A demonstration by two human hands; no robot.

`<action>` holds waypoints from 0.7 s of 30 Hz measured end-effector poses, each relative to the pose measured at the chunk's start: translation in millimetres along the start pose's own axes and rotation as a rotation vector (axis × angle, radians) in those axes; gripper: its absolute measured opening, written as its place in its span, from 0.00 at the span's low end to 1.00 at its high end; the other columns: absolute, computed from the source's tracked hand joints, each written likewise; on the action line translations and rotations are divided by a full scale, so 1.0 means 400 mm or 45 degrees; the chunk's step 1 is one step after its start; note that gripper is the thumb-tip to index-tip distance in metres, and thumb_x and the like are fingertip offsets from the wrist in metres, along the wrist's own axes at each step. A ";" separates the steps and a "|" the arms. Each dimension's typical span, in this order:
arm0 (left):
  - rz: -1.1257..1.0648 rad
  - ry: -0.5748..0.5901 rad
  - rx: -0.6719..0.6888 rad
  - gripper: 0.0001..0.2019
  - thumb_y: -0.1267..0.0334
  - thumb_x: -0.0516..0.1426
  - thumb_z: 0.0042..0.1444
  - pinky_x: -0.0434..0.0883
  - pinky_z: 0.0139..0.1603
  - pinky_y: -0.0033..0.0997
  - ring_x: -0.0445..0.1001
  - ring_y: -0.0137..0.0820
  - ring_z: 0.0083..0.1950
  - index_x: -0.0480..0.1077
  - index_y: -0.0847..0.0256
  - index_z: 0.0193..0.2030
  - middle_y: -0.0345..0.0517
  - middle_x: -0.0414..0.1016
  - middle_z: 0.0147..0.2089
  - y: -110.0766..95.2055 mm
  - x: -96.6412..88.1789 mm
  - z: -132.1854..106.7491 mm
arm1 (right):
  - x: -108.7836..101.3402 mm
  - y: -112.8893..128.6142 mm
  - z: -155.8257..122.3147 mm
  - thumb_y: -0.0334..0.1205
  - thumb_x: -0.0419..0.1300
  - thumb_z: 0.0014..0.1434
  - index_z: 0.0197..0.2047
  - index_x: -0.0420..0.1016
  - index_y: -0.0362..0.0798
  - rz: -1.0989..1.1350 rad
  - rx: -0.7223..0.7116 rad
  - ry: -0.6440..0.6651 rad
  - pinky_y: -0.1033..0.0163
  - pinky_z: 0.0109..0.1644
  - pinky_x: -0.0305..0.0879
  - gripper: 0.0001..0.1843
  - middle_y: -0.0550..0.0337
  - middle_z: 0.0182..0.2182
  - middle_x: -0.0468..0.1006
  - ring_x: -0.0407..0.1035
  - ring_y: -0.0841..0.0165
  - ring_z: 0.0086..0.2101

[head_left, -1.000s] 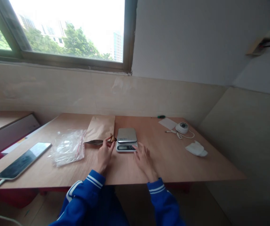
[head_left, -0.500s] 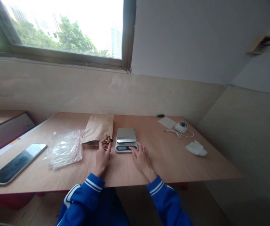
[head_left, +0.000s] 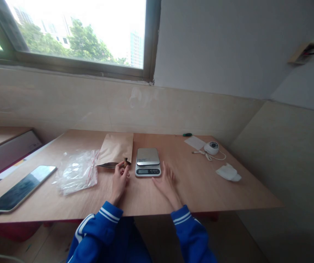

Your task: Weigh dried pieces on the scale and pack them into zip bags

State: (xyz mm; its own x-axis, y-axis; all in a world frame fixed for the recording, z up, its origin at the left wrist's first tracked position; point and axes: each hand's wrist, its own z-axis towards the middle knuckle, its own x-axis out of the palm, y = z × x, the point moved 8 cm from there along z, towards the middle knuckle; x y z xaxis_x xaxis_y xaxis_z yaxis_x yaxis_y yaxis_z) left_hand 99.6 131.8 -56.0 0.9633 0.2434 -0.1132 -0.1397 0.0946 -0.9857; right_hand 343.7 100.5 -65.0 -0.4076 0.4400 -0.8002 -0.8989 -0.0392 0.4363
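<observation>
My left hand (head_left: 120, 179) pinches a small brown piece (head_left: 126, 162) just left of a small digital kitchen scale (head_left: 147, 161) with a steel platform. Behind the hand lies a brown paper pouch (head_left: 115, 149) with its mouth open toward me. My right hand (head_left: 165, 179) rests flat on the wooden table (head_left: 200, 190) with fingers spread, just in front of and right of the scale's display, not touching it.
A crumpled clear zip bag (head_left: 76, 170) lies left of the pouch. A phone (head_left: 22, 188) on a white cable sits at the far left. At the back right are a white round device with cord (head_left: 212, 147), a white card (head_left: 195, 142), a green pen (head_left: 187, 134) and a white pouch (head_left: 228, 172).
My right hand has drawn back from the scale's front buttons and now lies flat on the table. My left hand keeps the small brown piece, almost unmoved.
</observation>
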 end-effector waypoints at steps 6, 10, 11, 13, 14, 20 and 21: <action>-0.075 0.082 -0.018 0.32 0.42 0.56 0.50 0.57 0.16 0.21 0.60 0.22 0.18 0.61 0.61 0.57 0.31 0.62 0.22 0.016 0.016 -0.003 | 0.013 -0.017 0.001 0.56 0.58 0.54 0.68 0.39 0.39 0.042 0.119 0.092 0.45 0.62 0.51 0.50 0.38 0.62 0.61 0.56 0.49 0.61; -0.079 0.081 -0.027 0.33 0.41 0.56 0.50 0.59 0.17 0.22 0.61 0.23 0.18 0.61 0.61 0.57 0.31 0.62 0.22 0.024 0.017 -0.001 | 0.013 -0.020 0.001 0.56 0.58 0.54 0.68 0.41 0.38 0.033 0.137 0.099 0.46 0.61 0.51 0.49 0.37 0.61 0.62 0.57 0.50 0.60; -0.078 0.081 -0.033 0.33 0.41 0.56 0.50 0.59 0.17 0.22 0.61 0.23 0.18 0.61 0.61 0.57 0.31 0.62 0.22 0.025 0.017 -0.001 | 0.014 -0.020 0.001 0.56 0.58 0.54 0.68 0.41 0.38 0.030 0.134 0.101 0.46 0.61 0.51 0.49 0.37 0.61 0.62 0.57 0.50 0.60; -0.067 0.086 -0.039 0.33 0.41 0.56 0.50 0.59 0.16 0.22 0.61 0.23 0.18 0.61 0.61 0.57 0.32 0.63 0.22 0.026 0.017 -0.001 | 0.018 -0.020 0.000 0.57 0.57 0.55 0.68 0.42 0.38 0.026 0.121 0.111 0.46 0.61 0.50 0.48 0.37 0.60 0.63 0.57 0.49 0.60; -0.059 0.089 -0.039 0.32 0.41 0.55 0.51 0.59 0.16 0.22 0.61 0.23 0.18 0.61 0.61 0.57 0.32 0.63 0.22 0.025 0.017 -0.002 | 0.020 -0.020 0.000 0.57 0.57 0.55 0.68 0.42 0.38 0.023 0.115 0.116 0.46 0.61 0.50 0.48 0.37 0.60 0.63 0.57 0.49 0.60; -0.013 0.108 -0.031 0.32 0.42 0.55 0.51 0.59 0.16 0.22 0.62 0.24 0.18 0.61 0.61 0.56 0.33 0.64 0.23 0.025 0.019 -0.005 | 0.023 -0.022 -0.001 0.55 0.54 0.58 0.68 0.43 0.39 -0.002 0.105 0.119 0.46 0.61 0.50 0.44 0.38 0.60 0.64 0.59 0.50 0.59; -0.006 0.113 -0.028 0.32 0.42 0.55 0.51 0.59 0.16 0.22 0.62 0.25 0.18 0.61 0.62 0.56 0.33 0.64 0.23 0.025 0.020 -0.005 | 0.023 -0.022 0.000 0.54 0.54 0.58 0.67 0.45 0.39 -0.007 0.104 0.113 0.46 0.61 0.50 0.43 0.38 0.59 0.65 0.59 0.50 0.59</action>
State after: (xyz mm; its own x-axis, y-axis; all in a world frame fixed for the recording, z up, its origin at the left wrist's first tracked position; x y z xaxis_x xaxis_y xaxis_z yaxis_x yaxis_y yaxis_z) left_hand 106.5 132.7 -66.8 0.9806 0.1561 -0.1187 -0.1314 0.0743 -0.9885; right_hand 347.9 104.8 -76.4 -0.4186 0.3590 -0.8342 -0.8865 0.0381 0.4612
